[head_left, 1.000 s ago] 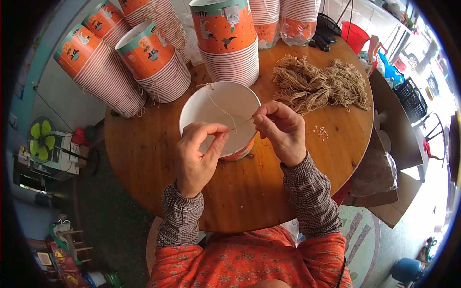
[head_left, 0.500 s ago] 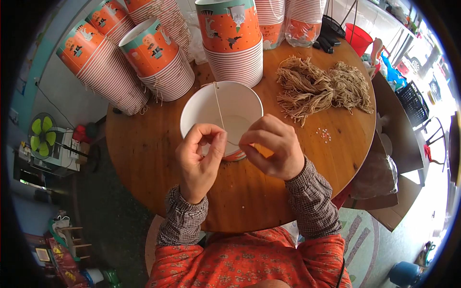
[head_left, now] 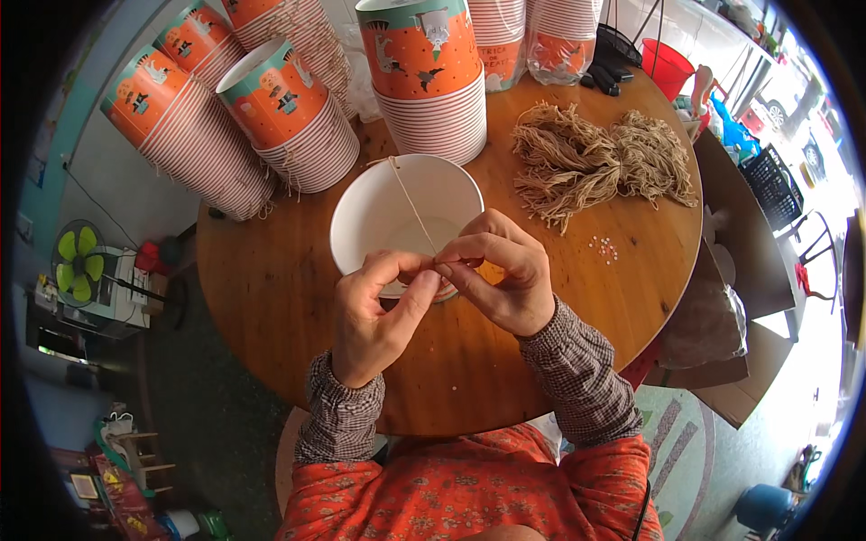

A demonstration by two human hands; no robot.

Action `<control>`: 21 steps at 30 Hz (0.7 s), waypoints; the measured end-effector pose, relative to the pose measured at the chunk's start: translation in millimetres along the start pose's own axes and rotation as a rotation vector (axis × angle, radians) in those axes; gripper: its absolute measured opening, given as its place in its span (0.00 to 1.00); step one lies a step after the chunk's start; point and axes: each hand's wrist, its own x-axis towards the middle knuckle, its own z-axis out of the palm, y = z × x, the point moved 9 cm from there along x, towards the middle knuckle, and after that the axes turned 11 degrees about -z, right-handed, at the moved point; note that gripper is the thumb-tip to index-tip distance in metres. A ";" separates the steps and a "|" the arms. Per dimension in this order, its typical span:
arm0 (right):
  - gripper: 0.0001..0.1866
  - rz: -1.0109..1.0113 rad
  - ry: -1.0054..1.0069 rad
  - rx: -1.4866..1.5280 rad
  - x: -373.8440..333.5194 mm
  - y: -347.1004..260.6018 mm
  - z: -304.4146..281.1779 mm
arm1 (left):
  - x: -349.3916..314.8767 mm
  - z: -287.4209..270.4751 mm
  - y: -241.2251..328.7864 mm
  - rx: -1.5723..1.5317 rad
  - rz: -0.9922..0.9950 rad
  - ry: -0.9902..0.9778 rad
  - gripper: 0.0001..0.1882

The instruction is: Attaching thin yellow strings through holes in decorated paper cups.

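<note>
A white-lined paper bucket (head_left: 365,212) lies tipped with its mouth toward me at the middle of the table. From its far rim a thin beige string (head_left: 410,204) runs across the mouth, pulled taut to my fingers. My left hand (head_left: 379,302) is closed, thumb and forefinger pinching the string's end. Right against those fingertips, my right hand (head_left: 501,275) pinches the same string. Whatever knot or tiny piece lies between the fingertips is hidden. Part of the bucket's orange outside (head_left: 446,290) shows below the hands.
Tall stacks of orange and teal printed buckets (head_left: 428,81) stand along the far and left side. A bundle of beige strings (head_left: 600,167) lies at the right, near small pale round bits (head_left: 603,250). Cardboard boxes (head_left: 740,234) stand beyond the wooden table's (head_left: 271,316) right edge.
My right hand has moved left, so both hands' fingertips now meet. The string between the bucket rim and my fingers has drawn tight and straight.
</note>
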 end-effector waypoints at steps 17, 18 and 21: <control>0.08 -0.092 -0.071 -0.006 3.7 -7.8 5.0 | 2.7 -9.9 -9.7 -0.269 -0.122 -0.061 0.06; 0.08 -0.091 -0.096 0.017 3.3 -8.6 7.3 | 3.6 -11.3 -9.7 -0.270 -0.122 -0.062 0.06; 0.08 -0.105 -0.096 0.051 2.6 -11.1 12.1 | 5.3 -9.8 -3.4 -0.295 -0.096 -0.099 0.07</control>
